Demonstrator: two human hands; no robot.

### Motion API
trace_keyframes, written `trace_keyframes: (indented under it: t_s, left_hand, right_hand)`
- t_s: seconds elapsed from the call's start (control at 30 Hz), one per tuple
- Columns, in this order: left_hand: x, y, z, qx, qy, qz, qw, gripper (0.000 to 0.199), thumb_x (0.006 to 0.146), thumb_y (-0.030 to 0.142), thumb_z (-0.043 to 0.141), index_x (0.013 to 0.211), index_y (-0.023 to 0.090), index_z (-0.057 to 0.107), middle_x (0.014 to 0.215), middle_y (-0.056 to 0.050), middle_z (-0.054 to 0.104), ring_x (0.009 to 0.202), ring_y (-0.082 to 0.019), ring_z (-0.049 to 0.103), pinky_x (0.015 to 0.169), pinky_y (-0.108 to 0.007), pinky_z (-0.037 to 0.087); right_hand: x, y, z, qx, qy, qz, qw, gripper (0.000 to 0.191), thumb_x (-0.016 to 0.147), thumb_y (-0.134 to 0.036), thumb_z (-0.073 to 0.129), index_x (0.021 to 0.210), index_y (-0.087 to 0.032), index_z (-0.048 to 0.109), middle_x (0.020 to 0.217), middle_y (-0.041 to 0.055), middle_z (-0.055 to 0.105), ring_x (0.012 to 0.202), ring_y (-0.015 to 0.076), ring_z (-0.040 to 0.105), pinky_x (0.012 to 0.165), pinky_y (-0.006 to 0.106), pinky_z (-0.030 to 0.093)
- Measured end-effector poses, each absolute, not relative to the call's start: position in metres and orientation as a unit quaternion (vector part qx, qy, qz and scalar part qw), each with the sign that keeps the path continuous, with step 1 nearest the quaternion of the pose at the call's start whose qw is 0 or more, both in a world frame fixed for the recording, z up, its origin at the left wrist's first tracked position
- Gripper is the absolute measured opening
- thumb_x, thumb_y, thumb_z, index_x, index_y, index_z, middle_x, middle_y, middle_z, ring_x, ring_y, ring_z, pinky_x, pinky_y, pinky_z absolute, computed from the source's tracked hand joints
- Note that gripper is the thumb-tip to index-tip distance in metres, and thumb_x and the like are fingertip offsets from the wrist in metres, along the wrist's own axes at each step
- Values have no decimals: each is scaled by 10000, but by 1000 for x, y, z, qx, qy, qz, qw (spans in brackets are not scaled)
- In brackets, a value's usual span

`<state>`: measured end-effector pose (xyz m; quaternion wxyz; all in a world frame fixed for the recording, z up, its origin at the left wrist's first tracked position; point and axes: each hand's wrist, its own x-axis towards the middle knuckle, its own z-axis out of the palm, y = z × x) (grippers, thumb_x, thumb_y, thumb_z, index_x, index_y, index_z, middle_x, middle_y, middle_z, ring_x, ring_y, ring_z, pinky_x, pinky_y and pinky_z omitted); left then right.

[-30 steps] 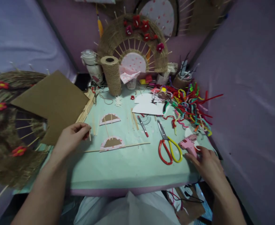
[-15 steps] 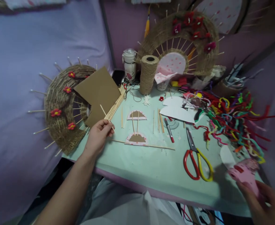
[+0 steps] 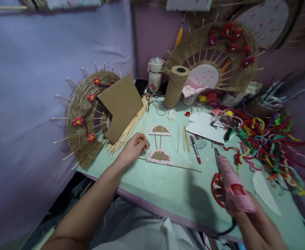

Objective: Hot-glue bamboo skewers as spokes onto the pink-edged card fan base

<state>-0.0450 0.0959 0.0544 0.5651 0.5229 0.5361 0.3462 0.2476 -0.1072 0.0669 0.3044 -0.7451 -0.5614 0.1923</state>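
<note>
Thumb and fingers of my left hand are pinched on a thin wooden stick, just left of the lower half-round cardboard piece with its pink-spotted cloth edge. Two sticks run from that piece up to a similar upper half-round piece. Along the lower piece's straight edge lies a long stick. My right hand grips a pink glue gun, held above the table with its nozzle pointing away from me. Beneath it, the red-handled scissors are partly hidden.
Loose sticks, a marker and white paper shapes lie mid-table. Colourful fuzzy stems pile up at right. A twine spool stands at the back, and brown cardboard leans against a twine-woven fan at left.
My right hand has brought the glue gun leftward and up over the scissors. My left hand has moved right with the stick, closer to the lower half-round piece. The view has shifted.
</note>
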Motion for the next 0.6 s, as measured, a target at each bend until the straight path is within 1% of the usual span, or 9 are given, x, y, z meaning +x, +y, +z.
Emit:
trace_keyframes:
  t_s: [0.03, 0.07, 0.1, 0.17, 0.23, 0.33, 0.4, 0.5, 0.6]
  left_hand:
    - [-44, 97, 53, 523, 537, 343, 567, 187, 789, 386, 553, 790, 215, 479, 849, -32, 673, 825, -156, 632, 756, -272, 471]
    - [-43, 97, 52, 527, 538, 337, 565, 187, 803, 384, 551, 791, 215, 473, 933, -53, 690, 921, -172, 640, 823, -287, 471]
    - [-43, 97, 52, 538, 539, 326, 561, 187, 818, 382, 550, 792, 215, 469, 1007, -70, 695, 1012, -187, 633, 881, -301, 460]
    - [-43, 97, 50, 575, 540, 290, 542, 191, 851, 383, 536, 790, 219, 458, 1096, -83, 690, 1130, -211, 601, 942, -323, 438]
    - [-42, 96, 49, 608, 541, 256, 521, 205, 883, 394, 501, 783, 228, 437, 1115, -83, 689, 1150, -229, 593, 942, -344, 440]
    - [-40, 95, 48, 623, 544, 231, 513, 222, 907, 411, 463, 779, 239, 406, 1089, -86, 696, 1123, -243, 607, 904, -350, 454]
    - [-37, 95, 47, 622, 544, 217, 520, 220, 912, 403, 454, 777, 239, 394, 1083, -89, 695, 1123, -241, 612, 900, -343, 447]
    - [-34, 97, 46, 622, 530, 203, 540, 186, 913, 365, 443, 789, 234, 398, 1106, -89, 684, 1171, -233, 599, 911, -328, 433]
    - [-31, 99, 45, 627, 522, 200, 543, 152, 907, 340, 455, 808, 231, 418, 1127, -85, 678, 1206, -229, 580, 920, -321, 429]
  right_hand:
    - [232, -100, 70, -740, -541, 238, 322, 382, 943, -516, 479, 1181, -267, 645, 1038, 49, 765, 913, 231, 731, 742, 272, 595]
    - [220, -95, 72, -725, -534, 270, 340, 407, 944, -535, 467, 1171, -254, 655, 987, 53, 771, 873, 225, 734, 723, 263, 595]
    - [212, -90, 71, -716, -527, 316, 332, 404, 956, -519, 459, 1185, -247, 652, 1030, 64, 762, 930, 226, 723, 781, 271, 589]
    - [204, -83, 68, -686, -535, 356, 340, 396, 953, -520, 464, 1131, -237, 676, 1027, 77, 756, 928, 222, 717, 779, 259, 584]
    - [203, -77, 64, -664, -546, 376, 346, 387, 942, -519, 485, 1099, -231, 690, 1029, 84, 752, 910, 218, 714, 751, 247, 584]
    - [202, -71, 62, -655, -546, 391, 348, 393, 936, -518, 495, 1117, -232, 694, 1027, 84, 749, 867, 210, 710, 728, 245, 584]
    - [201, -70, 62, -654, -542, 397, 349, 403, 940, -517, 488, 1147, -235, 688, 1019, 80, 748, 840, 202, 703, 736, 249, 583]
    - [201, -69, 61, -652, -538, 399, 354, 409, 943, -509, 490, 1190, -236, 668, 1016, 75, 743, 851, 194, 695, 758, 244, 578]
    - [204, -69, 58, -653, -538, 399, 354, 394, 949, -507, 479, 1167, -239, 668, 999, 71, 739, 867, 198, 691, 775, 252, 573]
